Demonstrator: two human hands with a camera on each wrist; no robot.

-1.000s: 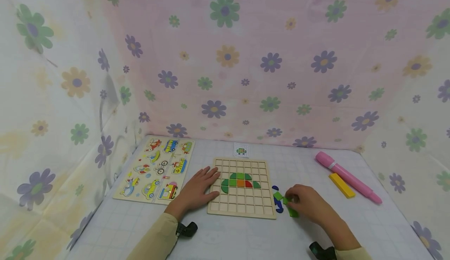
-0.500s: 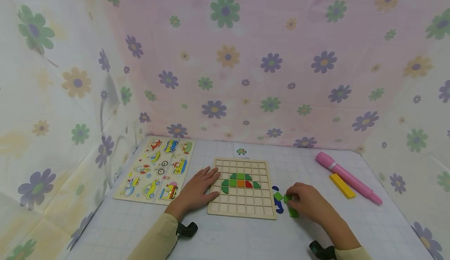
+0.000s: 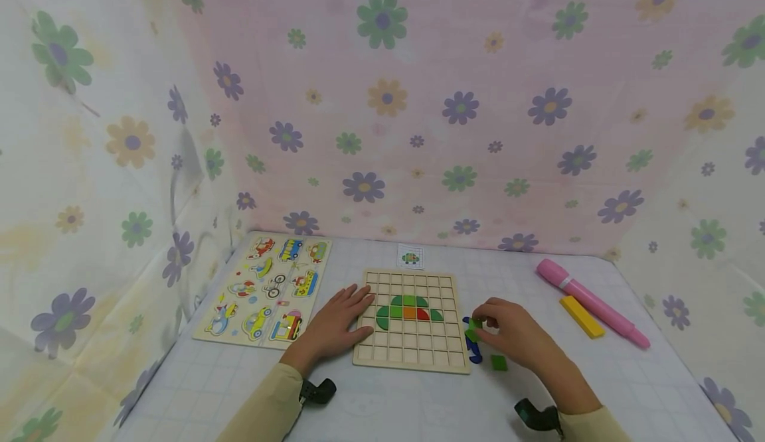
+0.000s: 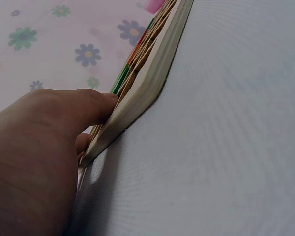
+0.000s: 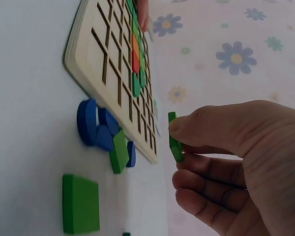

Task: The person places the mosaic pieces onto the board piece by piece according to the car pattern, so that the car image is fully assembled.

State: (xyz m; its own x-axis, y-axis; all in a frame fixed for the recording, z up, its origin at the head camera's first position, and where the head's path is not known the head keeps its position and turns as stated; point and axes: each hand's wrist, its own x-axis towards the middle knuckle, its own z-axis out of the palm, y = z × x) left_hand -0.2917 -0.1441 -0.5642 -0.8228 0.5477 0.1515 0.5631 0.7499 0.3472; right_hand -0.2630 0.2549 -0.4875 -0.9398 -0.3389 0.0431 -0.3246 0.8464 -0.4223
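Observation:
In the head view my left hand [image 3: 337, 319] lies on the left edge of a wooden grid board [image 3: 412, 352], fingers spread. Its thumb [image 4: 96, 105] rests on the board's edge in the left wrist view. Green, orange and red tiles fill some middle cells. My right hand [image 3: 516, 336], right of the board, pinches a green tile [image 5: 174, 137] between thumb and finger; whether it is one piece or two is unclear. Below it, several blue rounded pieces [image 5: 87, 122] and a green tile [image 5: 119, 152] lie by the board. A green square tile [image 3: 499, 362] lies apart, nearer me.
A picture card [image 3: 411, 256] lies behind the board. At left is a wooden vehicle puzzle [image 3: 263, 289]. A pink marker-shaped stick [image 3: 592, 301] and a yellow bar [image 3: 582, 316] lie at right. Flowered cloth [image 3: 418, 97] encloses the table.
My right hand has picked up green from beside the square tile and moved left and slightly away from me, over the pieces by the board. My left hand has stayed put.

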